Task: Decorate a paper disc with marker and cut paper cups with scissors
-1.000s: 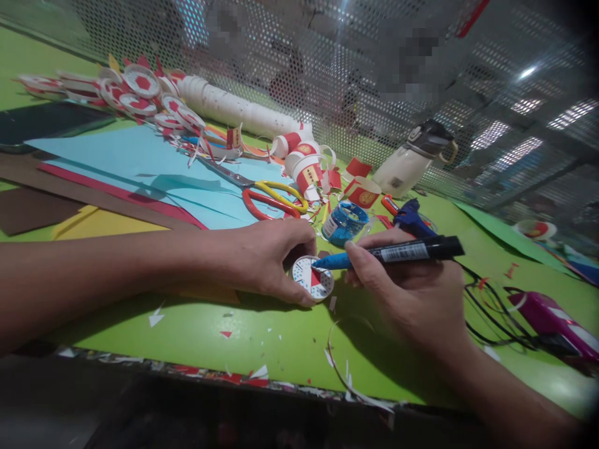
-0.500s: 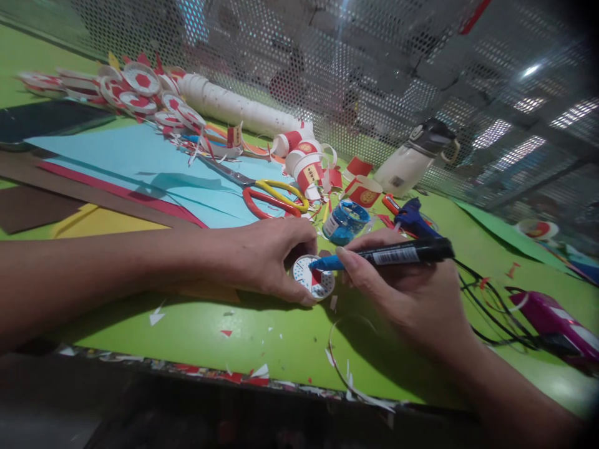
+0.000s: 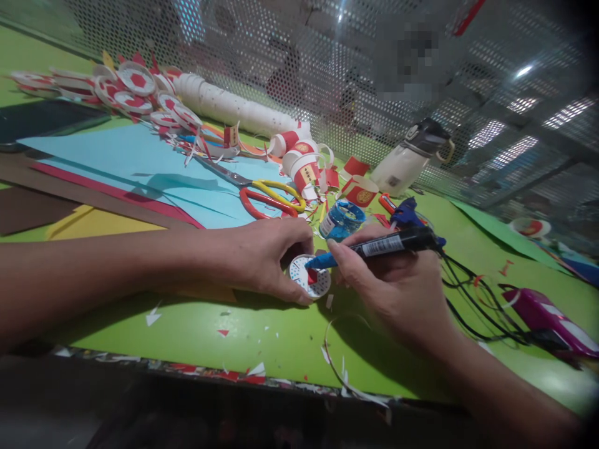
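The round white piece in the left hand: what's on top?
Blue and dark marks and a red patch show on the white piece; what the marker and left hand cover can't be seen.

The left hand (image 3: 259, 255) and the right hand (image 3: 397, 287) are both bare, and the skin is uncovered along as much of each arm as shows. The left forearm (image 3: 84, 280) is smooth-sided and broad at the edge of the view, narrowing evenly to a slim wrist (image 3: 196, 252). That hand has a gently rounded back and a thumb (image 3: 296, 292) with a blunt tip. The other thumb (image 3: 350, 262) tapers toward a small nail (image 3: 332, 244). The right forearm (image 3: 500, 377) is smooth in outline too; its far end sinks into shadow, too dark to make out. Finer creases are blurred.
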Available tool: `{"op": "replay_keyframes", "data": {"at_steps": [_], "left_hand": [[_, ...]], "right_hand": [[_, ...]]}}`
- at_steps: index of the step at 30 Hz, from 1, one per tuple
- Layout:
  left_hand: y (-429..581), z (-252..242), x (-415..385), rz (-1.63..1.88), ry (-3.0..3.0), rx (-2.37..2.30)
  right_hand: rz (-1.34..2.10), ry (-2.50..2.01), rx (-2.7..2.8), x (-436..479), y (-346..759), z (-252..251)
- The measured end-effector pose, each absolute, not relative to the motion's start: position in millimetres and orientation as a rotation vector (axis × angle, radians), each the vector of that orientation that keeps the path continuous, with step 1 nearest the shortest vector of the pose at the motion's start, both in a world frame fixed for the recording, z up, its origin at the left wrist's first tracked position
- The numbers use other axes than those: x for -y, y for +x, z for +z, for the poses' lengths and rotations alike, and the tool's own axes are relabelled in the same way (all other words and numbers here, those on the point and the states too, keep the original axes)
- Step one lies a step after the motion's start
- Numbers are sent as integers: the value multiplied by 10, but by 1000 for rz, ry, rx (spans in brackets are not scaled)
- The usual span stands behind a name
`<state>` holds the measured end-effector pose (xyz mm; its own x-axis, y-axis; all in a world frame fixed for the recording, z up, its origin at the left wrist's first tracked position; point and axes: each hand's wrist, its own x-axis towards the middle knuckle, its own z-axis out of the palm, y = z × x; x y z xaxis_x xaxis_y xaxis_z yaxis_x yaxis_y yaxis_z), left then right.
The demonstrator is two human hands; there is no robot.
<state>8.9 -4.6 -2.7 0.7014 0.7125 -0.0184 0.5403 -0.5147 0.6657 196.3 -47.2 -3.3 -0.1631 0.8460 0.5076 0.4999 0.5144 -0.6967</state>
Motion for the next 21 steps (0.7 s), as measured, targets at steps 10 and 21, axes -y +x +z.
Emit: {"op": "replay_keyframes", "data": {"at_steps": [10, 21], "left_hand": [[84, -20, 47, 320, 2242, -962], [82, -19, 54, 325, 2244, -955]], "right_hand": [[486, -1180, 1852, 485, 1971, 50], [431, -1181, 1799, 488, 1989, 14]]}}
